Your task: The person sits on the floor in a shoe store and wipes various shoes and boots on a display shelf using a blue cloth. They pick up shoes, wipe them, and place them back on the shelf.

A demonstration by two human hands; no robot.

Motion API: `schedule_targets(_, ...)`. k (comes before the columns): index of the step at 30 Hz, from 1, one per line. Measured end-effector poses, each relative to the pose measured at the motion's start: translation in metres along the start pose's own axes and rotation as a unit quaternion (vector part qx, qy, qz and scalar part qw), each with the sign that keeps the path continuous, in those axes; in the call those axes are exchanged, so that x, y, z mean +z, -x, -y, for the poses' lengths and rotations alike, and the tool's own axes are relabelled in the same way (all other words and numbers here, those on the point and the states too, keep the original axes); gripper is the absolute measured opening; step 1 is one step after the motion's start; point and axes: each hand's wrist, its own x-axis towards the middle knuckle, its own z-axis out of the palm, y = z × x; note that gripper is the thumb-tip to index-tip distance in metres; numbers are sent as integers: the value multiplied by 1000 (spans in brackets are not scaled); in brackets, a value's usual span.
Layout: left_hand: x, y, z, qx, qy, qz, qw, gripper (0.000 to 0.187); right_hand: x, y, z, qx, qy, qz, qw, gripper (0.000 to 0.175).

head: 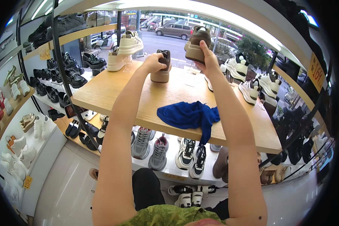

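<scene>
My left hand (154, 63) grips the heel collar of a brown shoe (160, 76), which stands heel towards me on the wooden shelf (115, 93). Raised to the right, my right hand (207, 56) holds another brown shoe with a thick taupe sole (196, 53), its thumb on the heel. This shoe is off the shelf, with the window behind it. A crumpled blue cloth (186, 114) lies between my forearms, and one end hangs over the shelf's front edge.
Cream sneakers (130, 43) stand at the shelf's back left, one above another. White-and-brown sneakers (249, 91) line its right side. Below are grey sneakers (159, 154) and black-and-white ones (185, 154). A black metal post (62, 59) rises at the left; black loafers (75, 79) sit beyond it.
</scene>
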Motion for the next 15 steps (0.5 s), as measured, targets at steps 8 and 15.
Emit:
schedule_targets(8,18,-31,44,-22,-42,5,999,35,26,-65,-73,11,44,-30,999,71)
schedule_targets(15,21,-42,69,-25,-115,-13,993,37,38,-92,-106,30,62,-16,998,68)
